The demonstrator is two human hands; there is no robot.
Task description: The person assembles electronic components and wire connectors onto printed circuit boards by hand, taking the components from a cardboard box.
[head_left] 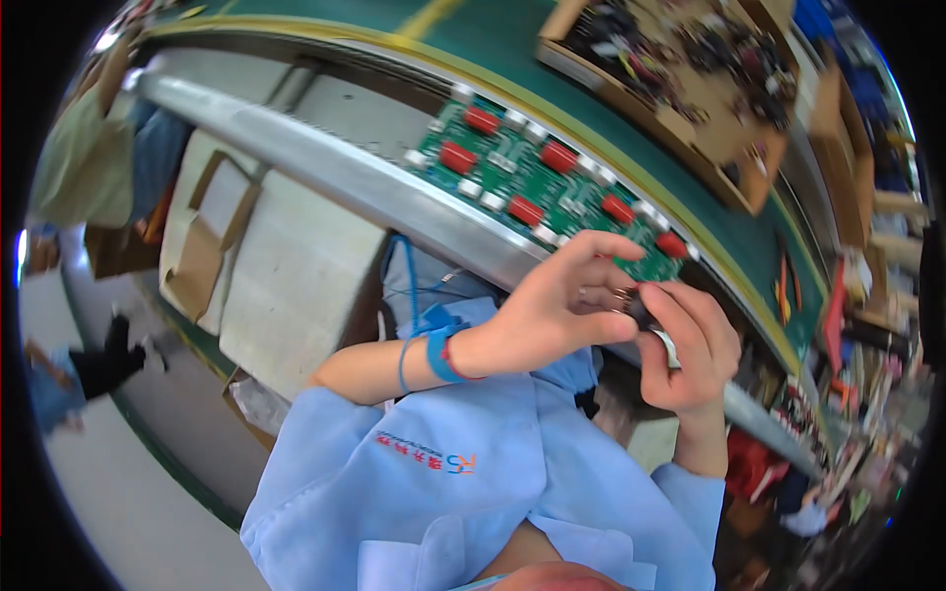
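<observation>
Just over the right end of a green circuit board panel [503, 172], both my hands meet around a small dark component with copper-coloured wire leads [641, 311]. My right hand [690, 345] pinches its dark body between thumb and fingers. From the other side my left hand [567, 305], with a blue wrist strap [440, 355], closes thumb and fingers about the leads; its index finger is stretched out above. Fingers partly hide the component. Red block-shaped parts [525, 210] and white connectors sit in rows on the panel, which lies along a metal rail [325, 148].
Beyond the panel a green bench top [463, 39] carries a cardboard box [670, 118] of loose dark components. Red-handled pliers [783, 291] lie at its right. A pale surface [296, 266] with an open carton [212, 236] stands left. Other people [89, 163] are at the far left.
</observation>
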